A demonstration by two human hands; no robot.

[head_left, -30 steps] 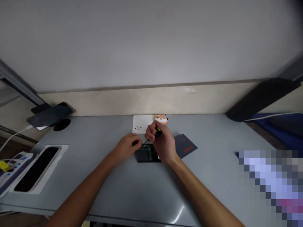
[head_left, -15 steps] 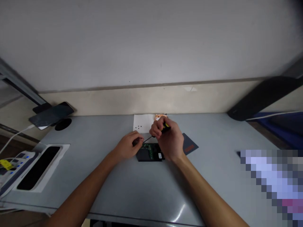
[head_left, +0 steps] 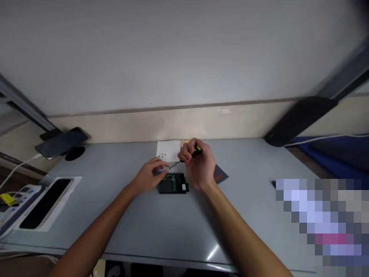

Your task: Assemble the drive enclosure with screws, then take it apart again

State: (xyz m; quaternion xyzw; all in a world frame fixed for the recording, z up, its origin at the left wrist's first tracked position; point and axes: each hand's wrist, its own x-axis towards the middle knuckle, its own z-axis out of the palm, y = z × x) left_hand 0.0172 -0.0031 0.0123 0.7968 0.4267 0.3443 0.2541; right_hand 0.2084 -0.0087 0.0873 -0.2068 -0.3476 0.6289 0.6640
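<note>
My right hand (head_left: 201, 165) is wrapped around the black-and-yellow handle of a screwdriver (head_left: 174, 165). Its thin shaft points down and left, with the tip above the far edge of an opened device with a green circuit board (head_left: 174, 182). To the left of that tip is my left hand (head_left: 148, 175), thumb and fingers apart at the device's upper left corner; nothing shows between them. Behind the device lies a white sheet (head_left: 172, 148) with several small dark screws (head_left: 162, 155) on it. A dark flat cover (head_left: 220, 176) with a reddish patch lies partly behind my right wrist.
At the left are a phone on a stand (head_left: 62, 143), another phone-like black slab (head_left: 46, 204) on white paper, and a power strip (head_left: 20, 207) with cables. A dark, slanted object (head_left: 300, 119) stands at the back right. A pixelated area covers the right front.
The screwdriver tip has risen away from the board. My left fingers have spread apart beside it. The whole view has shifted slightly, so things appear further left.
</note>
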